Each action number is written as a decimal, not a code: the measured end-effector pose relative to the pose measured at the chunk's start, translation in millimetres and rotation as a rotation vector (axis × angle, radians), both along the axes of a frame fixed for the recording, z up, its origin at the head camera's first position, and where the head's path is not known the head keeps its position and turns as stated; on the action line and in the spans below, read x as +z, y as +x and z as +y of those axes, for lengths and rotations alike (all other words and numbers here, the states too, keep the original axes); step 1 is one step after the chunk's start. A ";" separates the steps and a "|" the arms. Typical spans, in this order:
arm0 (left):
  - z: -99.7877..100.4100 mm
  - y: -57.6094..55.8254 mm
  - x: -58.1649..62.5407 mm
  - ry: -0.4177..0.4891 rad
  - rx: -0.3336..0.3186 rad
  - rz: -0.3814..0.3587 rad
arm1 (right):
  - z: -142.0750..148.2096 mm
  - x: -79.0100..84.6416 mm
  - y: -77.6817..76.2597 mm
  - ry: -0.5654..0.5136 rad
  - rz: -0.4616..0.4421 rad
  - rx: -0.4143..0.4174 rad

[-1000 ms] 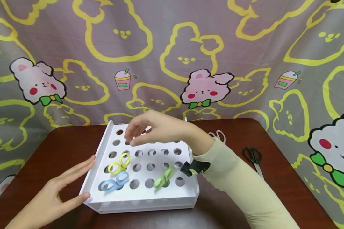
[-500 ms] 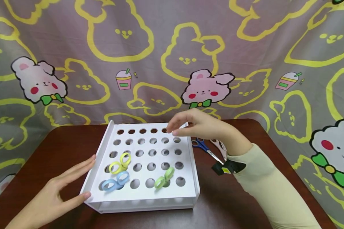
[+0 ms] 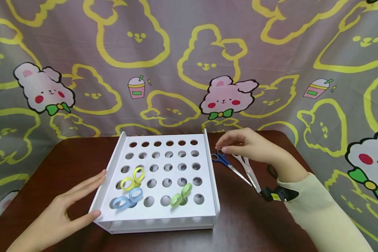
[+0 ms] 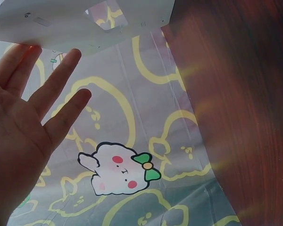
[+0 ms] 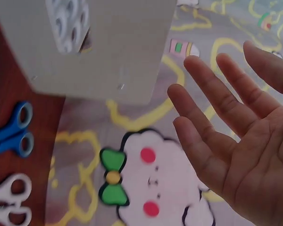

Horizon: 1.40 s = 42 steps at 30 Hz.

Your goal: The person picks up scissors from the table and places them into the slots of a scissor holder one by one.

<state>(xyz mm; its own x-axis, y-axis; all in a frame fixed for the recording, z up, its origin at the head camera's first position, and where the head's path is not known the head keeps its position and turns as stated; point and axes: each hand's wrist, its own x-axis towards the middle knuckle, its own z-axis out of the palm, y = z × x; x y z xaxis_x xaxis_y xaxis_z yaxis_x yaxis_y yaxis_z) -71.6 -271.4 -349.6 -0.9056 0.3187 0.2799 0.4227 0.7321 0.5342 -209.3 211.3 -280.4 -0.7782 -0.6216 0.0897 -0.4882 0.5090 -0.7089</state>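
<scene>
In the head view a white rack [image 3: 159,213] with rows of round holes stands on the table. Scissors with yellow handles [image 3: 133,179], light blue handles [image 3: 128,199] and green handles [image 3: 181,195] sit in its front holes. My left hand [image 3: 58,213] rests fingertips and thumb against the rack's left side. My right hand [image 3: 250,145] is over the table right of the rack, fingers loosely bent and nothing in them. Beneath its fingertips lie blue-handled scissors [image 3: 222,158], with white-handled scissors [image 3: 249,171] beside them. In the right wrist view the palm [image 5: 259,165] holds nothing.
A black scissors handle [image 3: 272,170] shows partly behind my right wrist, the rest hidden. The dark brown table [image 3: 78,157] ends at a patterned curtain [image 3: 182,70] behind and along the sides. The rack's side panels [image 3: 211,171] rise slightly above its top.
My right hand has moved right, from over the rack to above the scissors on the table. My left hand stays at the rack's left side.
</scene>
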 end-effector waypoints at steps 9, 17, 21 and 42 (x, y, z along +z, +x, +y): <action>0.8 0.5 2.3 -0.002 0.008 0.008 | 53.9 -30.8 10.0 -0.012 0.032 -0.160; 2.5 0.5 3.0 0.005 0.018 -0.001 | 96.8 -55.1 18.4 0.048 0.081 -0.338; 2.2 0.5 2.6 0.008 0.019 -0.003 | 113.3 -67.5 18.2 0.073 0.102 -0.376; 2.4 -0.2 0.7 0.003 0.013 0.016 | 159.8 -119.7 -3.5 0.274 0.115 -0.333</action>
